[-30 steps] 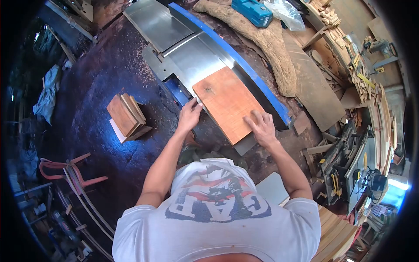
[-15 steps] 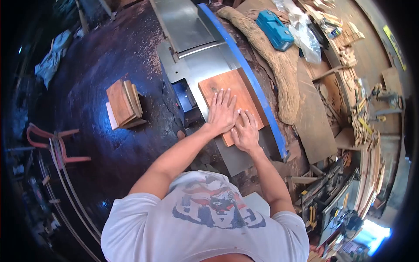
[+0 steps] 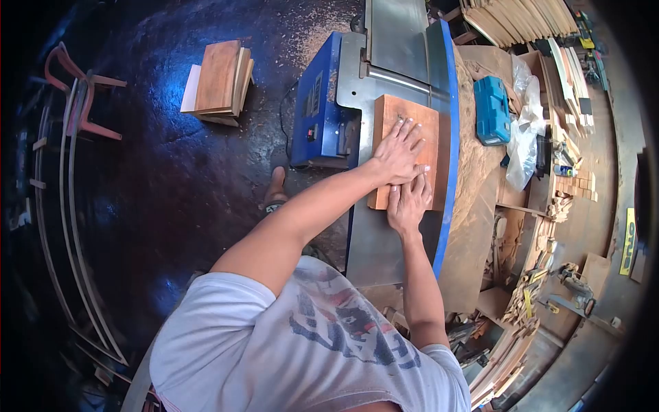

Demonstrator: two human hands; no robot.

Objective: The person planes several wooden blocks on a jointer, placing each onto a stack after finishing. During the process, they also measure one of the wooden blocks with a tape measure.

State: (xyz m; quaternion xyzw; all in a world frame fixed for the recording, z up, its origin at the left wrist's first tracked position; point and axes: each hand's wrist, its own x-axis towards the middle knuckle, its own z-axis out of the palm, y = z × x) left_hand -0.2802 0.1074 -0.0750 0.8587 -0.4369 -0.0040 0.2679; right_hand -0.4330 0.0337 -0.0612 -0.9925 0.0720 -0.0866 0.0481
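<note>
A thick reddish-brown wooden board (image 3: pixel 386 147) lies flat on the grey metal bed of a jointer (image 3: pixel 374 254), alongside its blue-edged fence (image 3: pixel 449 137). My left hand (image 3: pixel 399 154) rests on top of the board with its fingers spread and pointing away from me. Just nearer to me, my right hand (image 3: pixel 412 200) presses on the board's near part, fingers stretched out. Its fingertips meet the left hand. Beyond the board's far end, a bright slot (image 3: pixel 398 77) runs across the bed.
Left of the blue machine cabinet (image 3: pixel 316 103), a stack of wood pieces (image 3: pixel 220 79) stands on the dark floor. A red plastic chair (image 3: pixel 86 103) is farther left. Past the fence are a teal case (image 3: pixel 491 110), a plastic bag (image 3: pixel 527 137) and shelves of wood strips.
My view has turned, so the machine appears more upright and farther right. The board, under both hands, has slid a little along the bed toward the slot.
</note>
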